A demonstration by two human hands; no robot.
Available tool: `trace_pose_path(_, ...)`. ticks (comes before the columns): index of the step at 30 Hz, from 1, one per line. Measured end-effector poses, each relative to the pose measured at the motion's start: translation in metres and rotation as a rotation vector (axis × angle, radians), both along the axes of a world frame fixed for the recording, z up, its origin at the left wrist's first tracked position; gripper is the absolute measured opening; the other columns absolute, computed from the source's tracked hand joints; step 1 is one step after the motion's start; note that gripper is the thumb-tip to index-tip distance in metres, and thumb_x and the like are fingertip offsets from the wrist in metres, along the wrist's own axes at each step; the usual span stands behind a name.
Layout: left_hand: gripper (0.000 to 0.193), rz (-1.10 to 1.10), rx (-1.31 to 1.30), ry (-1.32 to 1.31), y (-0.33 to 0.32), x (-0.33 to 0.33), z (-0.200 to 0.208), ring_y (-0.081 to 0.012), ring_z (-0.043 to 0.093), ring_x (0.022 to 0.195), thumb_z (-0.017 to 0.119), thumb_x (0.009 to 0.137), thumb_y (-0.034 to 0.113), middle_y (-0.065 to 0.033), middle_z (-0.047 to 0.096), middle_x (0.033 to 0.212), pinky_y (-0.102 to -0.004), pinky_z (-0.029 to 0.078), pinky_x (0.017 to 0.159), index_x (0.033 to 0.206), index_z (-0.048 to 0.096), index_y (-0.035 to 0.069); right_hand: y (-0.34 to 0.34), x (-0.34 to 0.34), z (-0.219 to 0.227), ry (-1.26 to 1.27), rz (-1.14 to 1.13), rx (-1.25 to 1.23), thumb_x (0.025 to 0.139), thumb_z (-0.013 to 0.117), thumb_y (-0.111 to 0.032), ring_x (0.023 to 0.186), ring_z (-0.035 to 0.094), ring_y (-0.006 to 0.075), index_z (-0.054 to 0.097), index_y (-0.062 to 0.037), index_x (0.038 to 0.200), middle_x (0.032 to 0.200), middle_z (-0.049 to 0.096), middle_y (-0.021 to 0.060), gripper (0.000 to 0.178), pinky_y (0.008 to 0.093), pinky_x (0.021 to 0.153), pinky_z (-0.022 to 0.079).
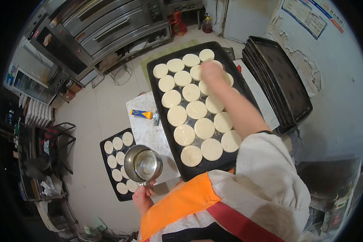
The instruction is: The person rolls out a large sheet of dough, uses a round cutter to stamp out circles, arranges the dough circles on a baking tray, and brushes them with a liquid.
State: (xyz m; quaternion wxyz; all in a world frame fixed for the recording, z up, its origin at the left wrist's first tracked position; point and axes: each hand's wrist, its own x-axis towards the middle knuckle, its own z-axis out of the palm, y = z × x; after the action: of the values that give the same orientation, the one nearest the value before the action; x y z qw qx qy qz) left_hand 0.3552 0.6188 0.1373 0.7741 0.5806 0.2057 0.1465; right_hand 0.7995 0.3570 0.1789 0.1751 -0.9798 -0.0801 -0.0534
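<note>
A large black baking tray point(213, 166) lies in front of me with rows of pale, flat dough rounds point(196, 109) on it. Over the far right rounds is my right hand point(212, 74), smeared by motion, so its fingers and anything in them cannot be made out. Low on the left, my left hand point(143, 197) grips a metal saucepan point(129, 161) by its handle. The pan's inside is shiny, with what looks like clear liquid at the bottom. Beneath and beyond the pan, a smaller black tray point(127, 197) carries more dough rounds, partly hidden by it.
On the white tabletop point(143, 131) lies a scraper point(142, 114) with a blue and yellow handle. Several black trays point(278, 80) stand stacked on the right by the wall. A steel deck oven point(113, 30) is at the far left; a red container point(178, 25) sits on the floor.
</note>
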Motion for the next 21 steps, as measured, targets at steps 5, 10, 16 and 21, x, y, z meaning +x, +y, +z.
trace_pose_path(5, 0.038, 0.008, -0.021, 0.022, -0.003, 0.012, 0.005, -0.0308, 0.064, 0.084, 0.048, 0.094, 0.019, -0.0122, 0.055, 0.063, -0.0362, 0.047, 0.071, 0.06, 0.045, 0.003, 0.143, -0.042, -0.002, -0.268, 0.392, 0.251, 0.079, 0.054, -0.013, 0.084, 0.064, 0.034, 0.064, -0.0029, 0.083, 0.091, 0.063, 0.0197, 0.015, 0.044, 0.075, 0.052)
trace_pose_path(10, 0.037, 0.029, -0.019, 0.048, -0.006, 0.02, 0.019, -0.0314, 0.064, 0.084, 0.049, 0.093, 0.018, -0.0111, 0.053, 0.061, -0.0352, 0.047, 0.069, 0.06, 0.046, 0.002, 0.098, 0.053, -0.028, -0.06, -0.09, 0.766, 0.076, 0.065, -0.02, 0.08, 0.064, 0.0351, 0.066, 0.0005, 0.08, 0.081, 0.067, 0.0199, 0.021, 0.0448, 0.072, 0.05)
trace_pose_path(16, 0.035, 0.114, -0.012, 0.087, 0.009, -0.004, -0.003, -0.0308, 0.066, 0.081, 0.052, 0.091, 0.018, -0.0154, 0.059, 0.066, -0.0338, 0.047, 0.067, 0.06, 0.046, 0.002, -0.019, 0.082, 0.027, -0.216, -0.264, 0.195, 0.077, 0.057, -0.017, 0.084, 0.066, 0.0354, 0.069, -0.0006, 0.082, 0.087, 0.068, 0.02, 0.021, 0.044, 0.076, 0.053)
trace_pose_path(21, 0.036, 0.179, 0.018, 0.101, 0.003, 0.011, 0.006, -0.0305, 0.066, 0.081, 0.052, 0.091, 0.018, -0.0154, 0.059, 0.065, -0.038, 0.049, 0.073, 0.059, 0.044, 0.003, 0.042, 0.116, -0.007, -0.308, -0.049, -0.246, 0.085, 0.053, -0.015, 0.089, 0.066, 0.0286, 0.071, -0.0077, 0.09, 0.097, 0.064, 0.0149, 0.02, 0.0394, 0.072, 0.054)
